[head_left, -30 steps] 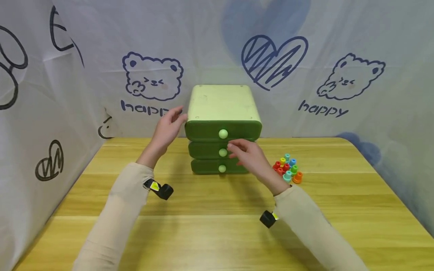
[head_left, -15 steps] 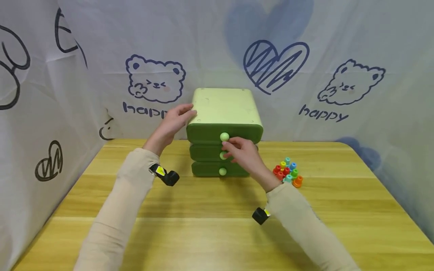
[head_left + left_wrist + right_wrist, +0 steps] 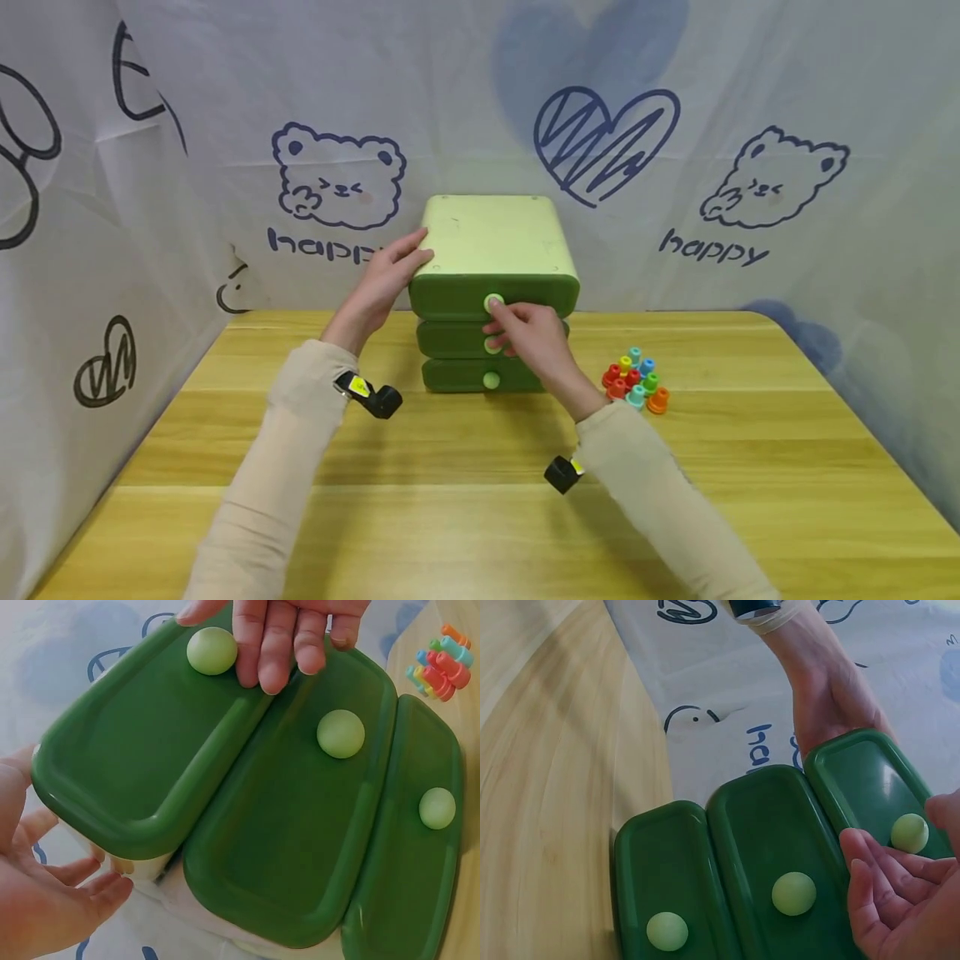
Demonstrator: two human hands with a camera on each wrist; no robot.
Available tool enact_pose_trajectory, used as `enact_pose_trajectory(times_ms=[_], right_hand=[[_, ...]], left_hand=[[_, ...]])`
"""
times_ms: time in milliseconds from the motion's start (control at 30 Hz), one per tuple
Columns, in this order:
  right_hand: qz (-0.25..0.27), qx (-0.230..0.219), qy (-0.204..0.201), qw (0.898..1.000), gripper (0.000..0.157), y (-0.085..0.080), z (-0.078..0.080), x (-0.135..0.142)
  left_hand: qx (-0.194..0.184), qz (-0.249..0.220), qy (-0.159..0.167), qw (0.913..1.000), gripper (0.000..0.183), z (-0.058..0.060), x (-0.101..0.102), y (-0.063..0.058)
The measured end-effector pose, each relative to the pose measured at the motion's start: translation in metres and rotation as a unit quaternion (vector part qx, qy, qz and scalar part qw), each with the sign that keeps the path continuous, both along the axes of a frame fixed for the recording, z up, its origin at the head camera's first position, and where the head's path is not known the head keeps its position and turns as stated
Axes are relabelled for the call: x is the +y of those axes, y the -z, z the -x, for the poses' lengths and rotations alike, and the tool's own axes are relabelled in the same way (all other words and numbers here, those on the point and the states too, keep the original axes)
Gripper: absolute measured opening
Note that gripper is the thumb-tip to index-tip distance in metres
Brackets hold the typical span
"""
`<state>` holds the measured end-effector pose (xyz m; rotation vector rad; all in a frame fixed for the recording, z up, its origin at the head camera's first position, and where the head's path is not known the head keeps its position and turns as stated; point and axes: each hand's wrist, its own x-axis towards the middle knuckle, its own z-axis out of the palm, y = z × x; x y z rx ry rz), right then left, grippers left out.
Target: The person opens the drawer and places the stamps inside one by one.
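Note:
A small cabinet with a pale yellow-green top and three dark green drawers stands at the back of the wooden table. All three drawer fronts look closed, each with a round light green knob. My left hand rests on the cabinet's left side near the top edge, fingers extended. In front of the drawers, my right hand has its thumb and fingers on either side of the top knob. In the left wrist view that knob shows between them, without a plain pinch. The lower fingers hang before the middle drawer.
Several small coloured pegs stand grouped on the table to the right of the cabinet. A white curtain with bear and heart drawings hangs behind and at the sides.
My left hand has come in to the cabinet's upper left side. The right hand has moved up and left, from before the middle drawer to the top knob. The drawers look unmoved.

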<state>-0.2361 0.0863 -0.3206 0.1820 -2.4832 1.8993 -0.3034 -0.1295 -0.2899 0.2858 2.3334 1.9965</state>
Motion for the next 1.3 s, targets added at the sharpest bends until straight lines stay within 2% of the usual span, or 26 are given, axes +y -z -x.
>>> enact_pose_trajectory(times_ms=[233, 500, 633, 867, 1300], right_hand=[[0.022, 0.016, 0.031, 0.999, 0.042, 0.001, 0.0, -0.005], [0.043, 0.03, 0.048, 0.997, 0.038, 0.005, 0.0, -0.009], [0.058, 0.048, 0.061, 0.995, 0.037, 0.008, 0.0, -0.01], [0.073, 0.075, 0.083, 0.991, 0.035, 0.017, -0.003, -0.011], [0.066, 0.095, 0.055, 0.992, 0.032, 0.02, -0.024, -0.009]], left_hand=[[0.001, -0.021, 0.006, 0.9998, 0.056, 0.0, -0.001, 0.004], [0.011, -0.006, 0.01, 0.9999, 0.057, 0.005, -0.002, 0.001], [0.002, -0.007, 0.014, 0.9999, 0.057, 0.005, -0.004, 0.0], [-0.007, -0.029, 0.019, 0.9994, 0.056, 0.005, -0.004, 0.007], [-0.006, -0.029, 0.024, 0.9993, 0.056, 0.006, -0.005, 0.008]])
